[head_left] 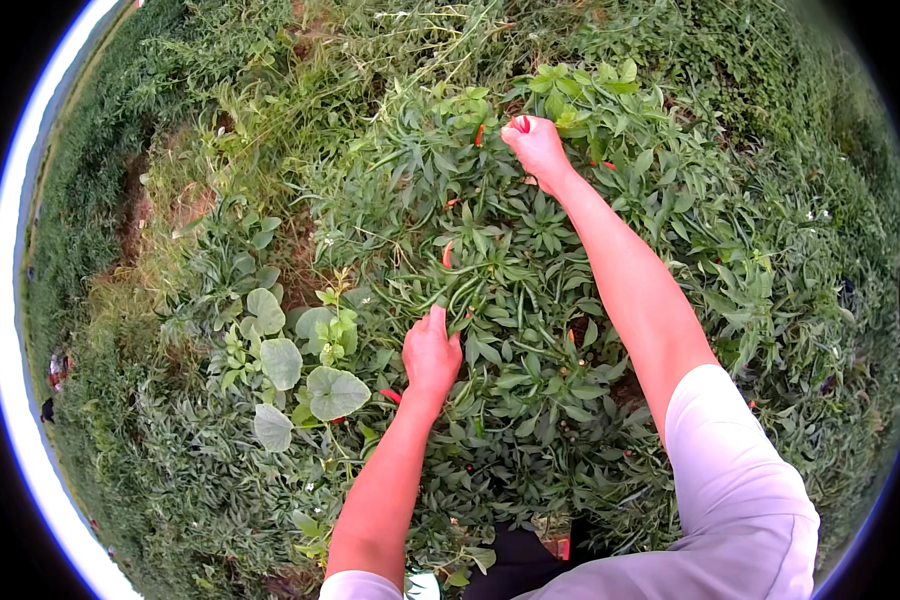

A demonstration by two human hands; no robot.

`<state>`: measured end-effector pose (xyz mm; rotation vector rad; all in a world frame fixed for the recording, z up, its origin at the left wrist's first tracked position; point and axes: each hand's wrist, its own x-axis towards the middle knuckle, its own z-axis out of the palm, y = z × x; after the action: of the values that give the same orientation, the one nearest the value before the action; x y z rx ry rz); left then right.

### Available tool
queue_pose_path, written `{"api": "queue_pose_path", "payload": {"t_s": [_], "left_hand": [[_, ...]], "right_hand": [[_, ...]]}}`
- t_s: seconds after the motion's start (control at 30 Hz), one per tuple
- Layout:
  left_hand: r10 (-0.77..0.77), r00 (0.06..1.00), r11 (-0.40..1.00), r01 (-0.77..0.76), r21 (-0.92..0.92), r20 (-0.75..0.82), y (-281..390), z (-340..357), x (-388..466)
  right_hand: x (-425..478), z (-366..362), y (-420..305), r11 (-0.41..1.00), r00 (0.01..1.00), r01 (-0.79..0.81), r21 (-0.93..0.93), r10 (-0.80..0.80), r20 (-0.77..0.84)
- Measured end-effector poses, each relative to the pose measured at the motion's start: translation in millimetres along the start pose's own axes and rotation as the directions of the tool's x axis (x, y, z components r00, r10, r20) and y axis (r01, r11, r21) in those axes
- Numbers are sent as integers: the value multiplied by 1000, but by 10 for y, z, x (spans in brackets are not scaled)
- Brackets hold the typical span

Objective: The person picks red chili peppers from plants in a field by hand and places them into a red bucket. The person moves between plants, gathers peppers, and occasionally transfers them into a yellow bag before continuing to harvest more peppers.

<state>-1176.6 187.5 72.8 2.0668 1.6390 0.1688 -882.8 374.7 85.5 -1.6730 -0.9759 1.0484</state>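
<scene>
Dense green chili pepper plants (pixel 525 255) spread before me, bearing green pods and scattered red ones. At the upper middle, my right hand (pixel 536 146) is closed on a red chili pepper (pixel 521 124), part of which shows between the fingers. A red chili (pixel 479 135) hangs just left of that hand. Lower and to the left, my left hand (pixel 431 349) is among the leaves with one finger extended; whether it holds anything is hidden. Above its fingertip is an upright orange-red chili (pixel 447 255). Another red chili (pixel 391 395) lies below and left of that hand.
A vine with broad round leaves (pixel 337 393) grows left of my left hand. Dry grass and weeds (pixel 240 150) cover the upper left, with patches of reddish soil. Small blurred figures or objects (pixel 58 371) show at the far left edge.
</scene>
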Motion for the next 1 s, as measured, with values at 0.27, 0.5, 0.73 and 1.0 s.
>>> {"api": "queue_pose_path", "payload": {"t_s": [0.27, 0.5, 0.73, 1.0], "left_hand": [[94, 995, 995, -94, 25, -28, -123, 26, -76], [119, 992, 993, -118, 24, -44, -127, 0, -106], [175, 980, 984, -171, 47, -98, -137, 66, -118], [286, 949, 955, -271, 118, -134, -97, 88, -153]], "right_hand": [[272, 291, -146, 823, 978, 133, -552, -18, 209], [-138, 164, 1, 895, 900, -414, 166, 376, 220], [-1153, 58, -174, 910, 918, -315, 271, 219, 332], [-1221, 747, 16, 823, 894, 138, -551, 136, 427]]}}
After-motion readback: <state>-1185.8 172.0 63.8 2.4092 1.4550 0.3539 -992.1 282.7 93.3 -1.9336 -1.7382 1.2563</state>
